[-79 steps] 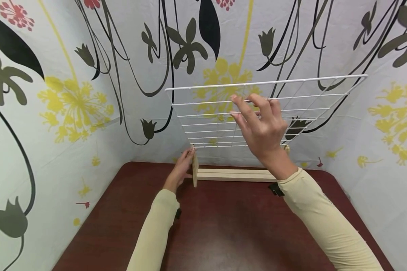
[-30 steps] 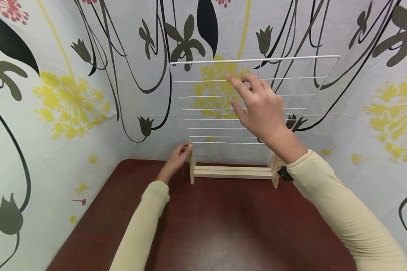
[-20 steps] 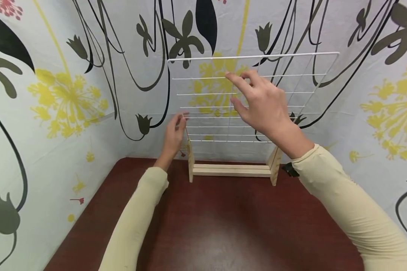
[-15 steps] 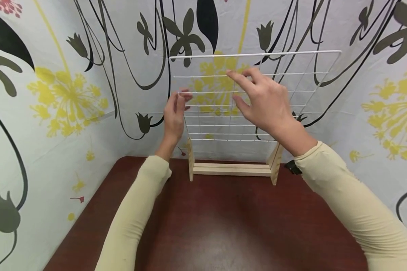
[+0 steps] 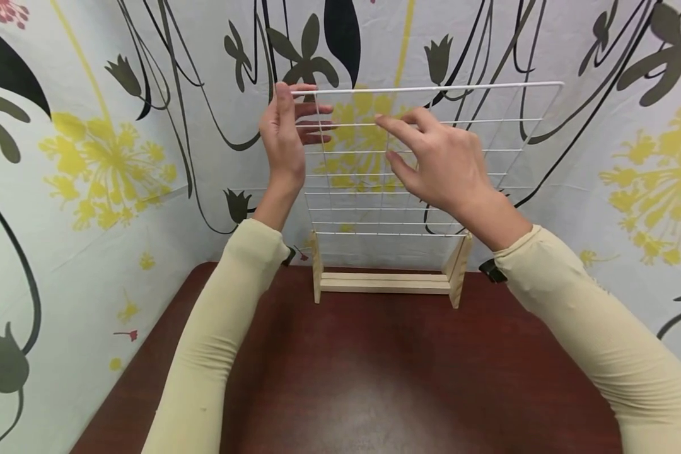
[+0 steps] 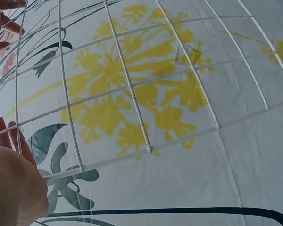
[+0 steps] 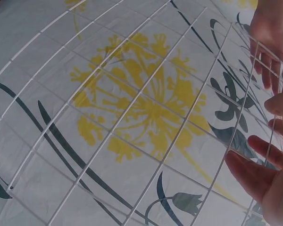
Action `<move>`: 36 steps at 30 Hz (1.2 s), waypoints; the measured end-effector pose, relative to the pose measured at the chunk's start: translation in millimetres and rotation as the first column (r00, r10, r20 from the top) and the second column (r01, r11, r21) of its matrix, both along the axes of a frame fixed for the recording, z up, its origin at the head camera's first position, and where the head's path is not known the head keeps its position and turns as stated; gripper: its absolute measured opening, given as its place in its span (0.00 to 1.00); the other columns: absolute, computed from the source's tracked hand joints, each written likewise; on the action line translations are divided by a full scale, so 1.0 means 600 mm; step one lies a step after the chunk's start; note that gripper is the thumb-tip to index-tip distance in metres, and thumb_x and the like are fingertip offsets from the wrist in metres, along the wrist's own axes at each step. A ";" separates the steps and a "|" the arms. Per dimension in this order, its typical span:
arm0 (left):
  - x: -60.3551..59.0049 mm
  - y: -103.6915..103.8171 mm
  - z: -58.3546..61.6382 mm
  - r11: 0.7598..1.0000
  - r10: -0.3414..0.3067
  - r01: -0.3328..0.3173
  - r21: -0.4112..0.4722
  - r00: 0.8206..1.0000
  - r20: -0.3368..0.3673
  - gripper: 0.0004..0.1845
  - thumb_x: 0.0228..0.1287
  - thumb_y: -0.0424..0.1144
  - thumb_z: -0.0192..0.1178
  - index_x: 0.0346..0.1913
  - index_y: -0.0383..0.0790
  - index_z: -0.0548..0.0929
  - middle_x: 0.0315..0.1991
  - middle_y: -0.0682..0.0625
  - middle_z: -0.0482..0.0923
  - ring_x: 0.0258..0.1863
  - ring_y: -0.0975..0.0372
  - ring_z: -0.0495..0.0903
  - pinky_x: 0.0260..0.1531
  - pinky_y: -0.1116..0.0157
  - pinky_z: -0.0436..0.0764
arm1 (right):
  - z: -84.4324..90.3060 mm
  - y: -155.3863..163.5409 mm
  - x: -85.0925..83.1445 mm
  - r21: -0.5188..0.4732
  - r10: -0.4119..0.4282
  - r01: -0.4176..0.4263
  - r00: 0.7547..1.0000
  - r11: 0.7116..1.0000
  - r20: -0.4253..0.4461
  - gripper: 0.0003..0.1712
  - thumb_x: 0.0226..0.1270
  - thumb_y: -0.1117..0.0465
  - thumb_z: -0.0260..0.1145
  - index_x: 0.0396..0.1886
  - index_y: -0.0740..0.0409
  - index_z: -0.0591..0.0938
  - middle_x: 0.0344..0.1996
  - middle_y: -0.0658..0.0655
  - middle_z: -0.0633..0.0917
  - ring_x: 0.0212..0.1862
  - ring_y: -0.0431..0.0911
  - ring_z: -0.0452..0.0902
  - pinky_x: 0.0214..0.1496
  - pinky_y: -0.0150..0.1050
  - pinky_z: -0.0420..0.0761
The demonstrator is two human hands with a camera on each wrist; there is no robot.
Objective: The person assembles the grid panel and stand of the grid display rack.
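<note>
A white wire grid rack (image 5: 414, 193) stands tilted on a pale wooden stand (image 5: 385, 285), its lower edge between the two side posts. My left hand (image 5: 284, 131) is at the rack's upper left corner, thumb in front and straight fingers behind the wires; the left wrist view shows the palm (image 6: 16, 186) beside the frame. Near the middle of the upper part, my right hand (image 5: 441, 161) holds the wires with bent fingers. In the right wrist view its thumb (image 7: 250, 176) is in front of the wires, with other fingers partly hidden.
The stand is near the back edge of a dark red-brown table (image 5: 386, 378). White cloth (image 5: 198, 126) printed with flowers and leaves surrounds the table at the back and sides. A black strap piece (image 5: 492, 271) shows under the right sleeve.
My left hand has left the stand's left post and moved up the rack's left side to its top corner. The rack tilted more upright earlier on. My right hand stays at its wires.
</note>
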State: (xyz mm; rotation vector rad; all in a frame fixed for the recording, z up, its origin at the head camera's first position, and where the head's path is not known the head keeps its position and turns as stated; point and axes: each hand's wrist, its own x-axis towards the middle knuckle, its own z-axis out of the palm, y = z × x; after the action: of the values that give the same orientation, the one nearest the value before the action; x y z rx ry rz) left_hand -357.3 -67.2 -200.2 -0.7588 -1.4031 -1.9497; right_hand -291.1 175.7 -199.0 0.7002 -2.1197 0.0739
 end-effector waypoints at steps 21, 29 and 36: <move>-0.024 0.011 0.002 0.993 0.079 -0.085 0.078 0.994 0.073 0.25 0.88 0.49 0.46 0.35 0.41 0.85 0.24 0.44 0.87 0.19 0.51 0.86 0.25 0.57 0.89 | 0.012 0.077 -0.017 -0.854 -0.256 -0.271 0.875 0.444 -0.411 0.22 0.71 0.47 0.60 0.56 0.55 0.72 0.54 0.47 0.71 0.60 0.33 0.63 0.73 0.29 0.60; -0.038 0.013 0.012 0.992 0.082 -0.091 0.084 0.991 0.106 0.26 0.87 0.51 0.46 0.33 0.41 0.84 0.24 0.44 0.88 0.18 0.52 0.86 0.24 0.57 0.89 | 0.047 0.096 -0.019 -0.977 0.205 -0.180 0.958 -0.111 -0.200 0.06 0.85 0.57 0.57 0.52 0.54 0.75 0.46 0.48 0.78 0.51 0.35 0.73 0.59 0.23 0.70; -0.050 0.014 0.015 0.992 0.091 -0.103 0.069 0.983 0.157 0.25 0.86 0.53 0.48 0.33 0.41 0.84 0.25 0.45 0.87 0.19 0.52 0.86 0.27 0.59 0.90 | 0.039 0.120 -0.048 -0.969 0.416 -0.051 0.897 -0.242 -0.151 0.21 0.86 0.50 0.55 0.38 0.58 0.84 0.33 0.52 0.87 0.34 0.43 0.85 0.46 0.36 0.82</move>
State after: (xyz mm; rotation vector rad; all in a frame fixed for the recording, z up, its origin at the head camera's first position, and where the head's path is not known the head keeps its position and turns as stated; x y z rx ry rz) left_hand -387.6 -58.8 -191.2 -0.5038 -1.4172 -2.0083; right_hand -320.0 247.5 -175.8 -0.0097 -1.2567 2.0190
